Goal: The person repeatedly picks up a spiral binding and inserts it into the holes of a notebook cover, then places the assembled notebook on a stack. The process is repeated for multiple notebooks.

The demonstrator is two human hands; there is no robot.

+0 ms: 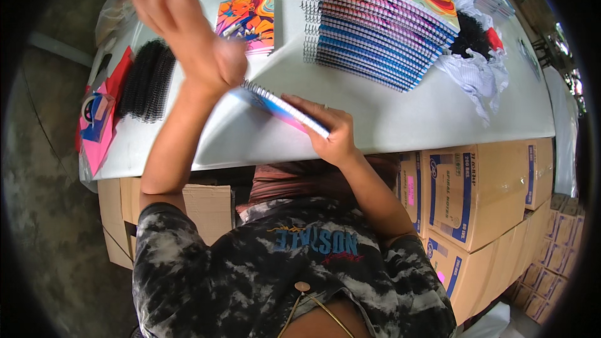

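Observation:
My right hand [333, 130] grips a spiral notebook [275, 104] by its near right end. The notebook is tilted on edge over the white table, its coil toward the upper left and a blue and pink cover facing down. My left hand [188, 37] is raised above the notebook's far end, fingers stretched out and slightly blurred, holding nothing. Partly behind that hand, a notebook with a colourful illustrated cover [250, 19] lies flat on the table. A bundle of black spiral coils [145, 81] rests left of my left forearm.
A tall fanned stack of spiral notebooks [382, 37] stands at the back right. Beside it lie crumpled white cloth [479, 81] and a black coil bundle [471, 36]. Pink and red sheets with a tape roll [95, 109] lie at the left edge. Cardboard boxes [479, 194] sit below the table [388, 122].

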